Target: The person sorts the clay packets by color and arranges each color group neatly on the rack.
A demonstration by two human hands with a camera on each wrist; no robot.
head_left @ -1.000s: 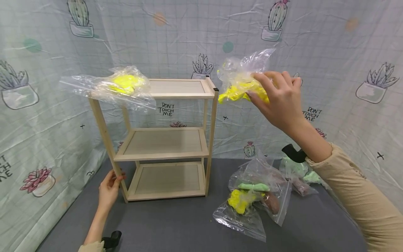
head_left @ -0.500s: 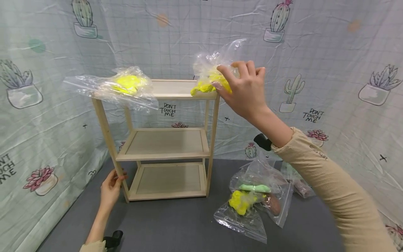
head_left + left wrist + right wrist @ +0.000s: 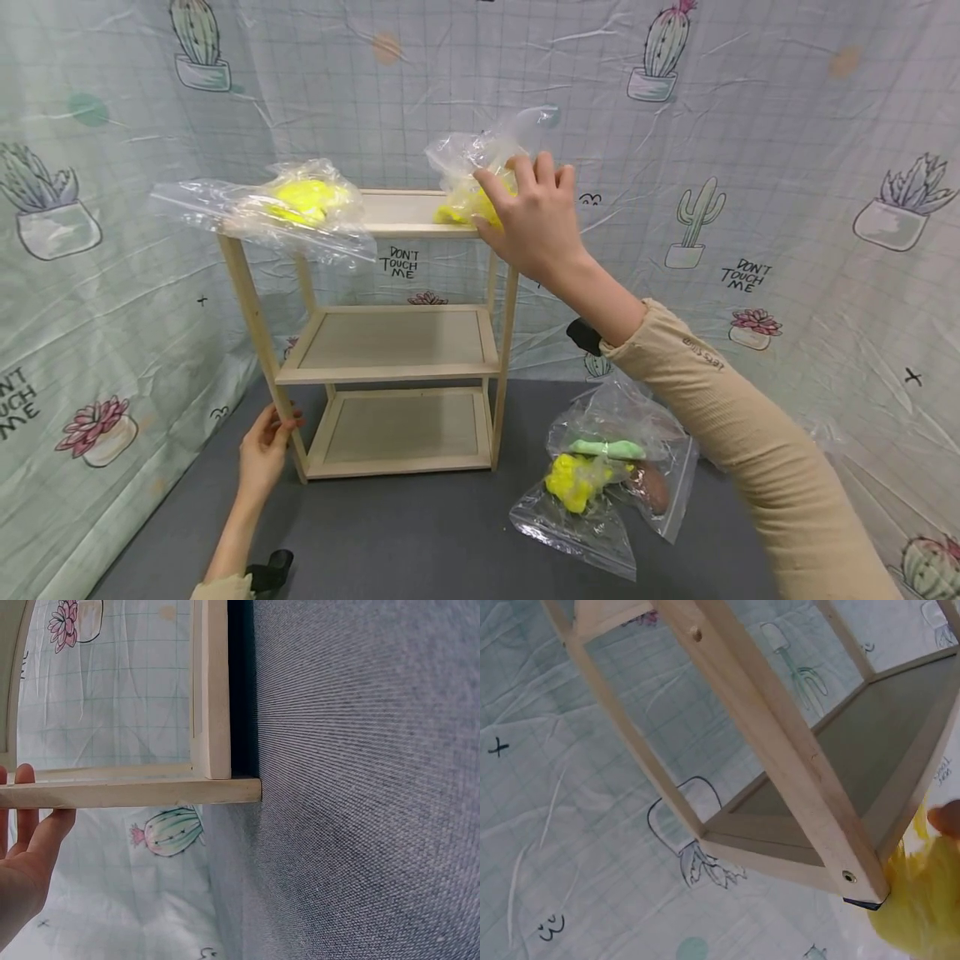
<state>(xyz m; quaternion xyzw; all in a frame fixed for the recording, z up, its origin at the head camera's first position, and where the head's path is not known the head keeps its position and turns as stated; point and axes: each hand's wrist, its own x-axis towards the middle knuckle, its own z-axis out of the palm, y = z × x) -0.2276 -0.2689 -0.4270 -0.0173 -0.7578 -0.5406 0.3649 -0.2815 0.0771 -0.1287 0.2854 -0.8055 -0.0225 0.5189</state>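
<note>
A zip-lock bag with a bright yellow lump (image 3: 307, 202) lies on the left end of the top shelf, its edges overhanging. Below it, the left hand (image 3: 262, 454) grips the front left post of the three-tier wooden rack (image 3: 386, 371). At the top shelf's right end, the right hand (image 3: 531, 221) grasps another clear bag with yellow contents (image 3: 459, 208). Farther right, clear bags holding yellow (image 3: 572, 482), green (image 3: 609, 450) and brown pieces (image 3: 651, 488) lie on the grey tabletop (image 3: 405, 542).

Clear bags (image 3: 576, 485) showing yellow, green and brown lie toward the right edge of the grey bench (image 3: 390, 542), beyond whose far edge rises a cloth (image 3: 787, 133) printed with cacti (image 3: 660, 54).
</note>
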